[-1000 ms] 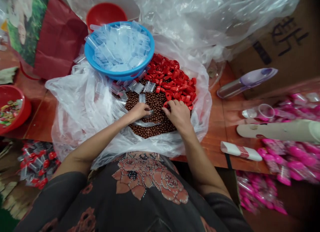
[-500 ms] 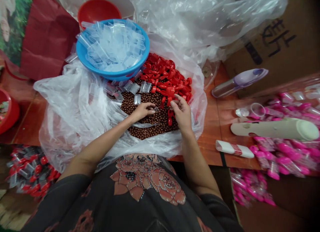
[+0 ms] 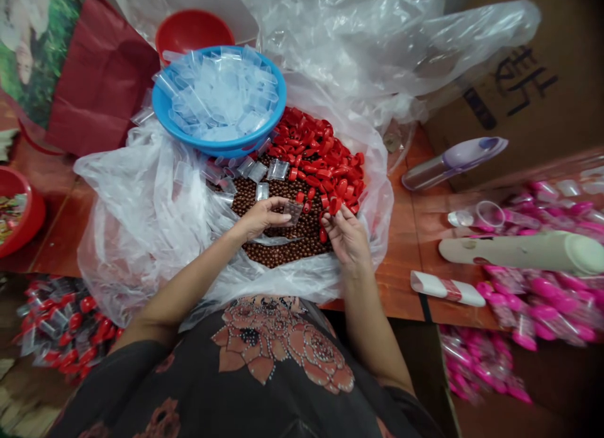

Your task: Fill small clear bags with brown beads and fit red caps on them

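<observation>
My left hand (image 3: 264, 219) is closed on a small clear plastic container (image 3: 293, 211), held above the brown balls (image 3: 278, 255). My right hand (image 3: 348, 235) pinches a red cap (image 3: 335, 205) between thumb and fingers, at the near edge of the pile of red caps (image 3: 325, 142). Several loose clear containers (image 3: 277, 169) lie on the balls beyond my left hand. A blue basin (image 3: 219, 150) heaped with more clear containers (image 3: 221, 98) stands behind them. Balls and caps rest on a white plastic bag (image 3: 136, 199) spread open.
Left are a red bowl (image 3: 28, 218), a dark red bag (image 3: 101, 79) and a pile of red-capped containers (image 3: 70, 325). Another red bowl (image 3: 193, 29) stands behind the basin. To the right are a cardboard box (image 3: 557, 41), a purple-and-clear scoop (image 3: 453, 164) and pink-capped containers (image 3: 552, 293).
My left hand has lifted a clear container off the balls. My right hand has drawn slightly nearer to me and now pinches a red cap. The view has shifted slightly.
</observation>
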The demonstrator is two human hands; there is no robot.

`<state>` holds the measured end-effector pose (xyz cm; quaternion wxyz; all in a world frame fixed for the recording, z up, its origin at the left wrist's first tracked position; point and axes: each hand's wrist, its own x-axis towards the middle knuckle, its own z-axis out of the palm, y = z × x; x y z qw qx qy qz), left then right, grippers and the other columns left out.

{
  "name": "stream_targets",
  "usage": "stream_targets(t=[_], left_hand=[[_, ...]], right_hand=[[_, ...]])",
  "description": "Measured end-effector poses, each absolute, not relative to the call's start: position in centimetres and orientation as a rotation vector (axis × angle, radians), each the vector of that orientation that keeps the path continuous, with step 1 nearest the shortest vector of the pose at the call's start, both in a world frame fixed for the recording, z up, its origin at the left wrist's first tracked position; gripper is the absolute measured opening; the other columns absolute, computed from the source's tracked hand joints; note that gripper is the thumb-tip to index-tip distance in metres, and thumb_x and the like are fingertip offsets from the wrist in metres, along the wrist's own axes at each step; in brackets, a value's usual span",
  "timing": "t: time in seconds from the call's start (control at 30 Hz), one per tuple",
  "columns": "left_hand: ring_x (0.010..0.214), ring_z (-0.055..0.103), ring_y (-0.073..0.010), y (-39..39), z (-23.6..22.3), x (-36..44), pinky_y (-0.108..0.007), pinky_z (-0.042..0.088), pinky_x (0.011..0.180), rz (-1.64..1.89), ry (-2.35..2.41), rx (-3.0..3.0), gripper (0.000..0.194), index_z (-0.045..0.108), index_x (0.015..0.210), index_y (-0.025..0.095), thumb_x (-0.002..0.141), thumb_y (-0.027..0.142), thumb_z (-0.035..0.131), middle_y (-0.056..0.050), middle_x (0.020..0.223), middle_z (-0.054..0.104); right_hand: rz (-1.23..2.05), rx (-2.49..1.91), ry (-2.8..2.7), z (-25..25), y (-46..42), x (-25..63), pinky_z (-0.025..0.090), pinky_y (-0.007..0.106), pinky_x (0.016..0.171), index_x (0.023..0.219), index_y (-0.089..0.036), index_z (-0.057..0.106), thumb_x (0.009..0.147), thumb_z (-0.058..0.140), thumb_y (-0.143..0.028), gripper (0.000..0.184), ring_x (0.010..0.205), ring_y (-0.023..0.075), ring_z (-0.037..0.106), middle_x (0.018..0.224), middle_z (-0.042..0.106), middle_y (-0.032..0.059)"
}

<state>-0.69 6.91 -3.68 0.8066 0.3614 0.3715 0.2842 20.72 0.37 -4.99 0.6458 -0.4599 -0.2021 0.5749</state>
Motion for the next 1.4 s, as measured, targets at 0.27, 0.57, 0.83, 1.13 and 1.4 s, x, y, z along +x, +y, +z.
stream_targets(t=[0.27,0.57,0.83,1.13,1.4], left_hand=[[0.087,0.069,-0.0161,5.3,-2.5,-2.5,-0.032,0.056,0.081,0.68,0.814,0.91,0.045,0.064,0.11,0.014,0.069,0.022,0.081,-0.008,0.106,0.071],[0.093,0.069,-0.0183,4.6,-2.4,-2.8,-0.035,0.055,0.086,0.708,0.77,0.926,0.048,0.066,0.116,0.014,0.071,0.022,0.079,-0.012,0.116,0.07],[0.09,0.068,-0.0187,3.4,-1.3,-3.0,-0.035,0.055,0.084,0.697,0.835,0.894,0.045,0.069,0.111,0.011,0.068,0.021,0.079,-0.011,0.107,0.072],[0.095,0.066,-0.0197,2.3,-0.4,-2.7,-0.033,0.054,0.086,0.808,0.923,1.006,0.036,0.074,0.1,0.013,0.066,0.022,0.079,-0.009,0.103,0.073],[0.085,0.067,-0.0162,1.2,-0.8,-2.0,-0.034,0.055,0.084,0.837,0.902,0.938,0.038,0.073,0.103,0.013,0.067,0.023,0.079,-0.007,0.098,0.073]], right_hand=[[1.386,-1.066,-0.708,-3.6,-0.1,18.3,0.057,0.028,0.084,0.102,-0.028,0.068,0.076,0.077,-0.034,0.028,0.08,0.0103,0.065,0.096,0.069,-0.0029],[1.075,-1.217,-1.104,-1.9,0.5,16.1,0.05,0.038,0.101,0.118,-0.034,0.066,0.085,0.068,-0.041,0.034,0.107,0.0172,0.064,0.118,0.069,-0.0002],[0.874,-1.244,-1.522,0.0,0.4,16.2,0.051,0.036,0.089,0.112,-0.033,0.073,0.09,0.062,-0.034,0.024,0.094,0.0169,0.062,0.096,0.068,0.001],[0.686,-1.282,-1.53,-0.4,-1.4,14.7,0.052,0.04,0.086,0.117,-0.04,0.069,0.091,0.061,-0.033,0.028,0.09,0.0193,0.061,0.094,0.066,0.0018],[0.635,-1.257,-1.422,-0.4,-2.0,14.3,0.052,0.039,0.087,0.113,-0.039,0.07,0.093,0.059,-0.031,0.025,0.091,0.0176,0.063,0.095,0.066,0.0003]])
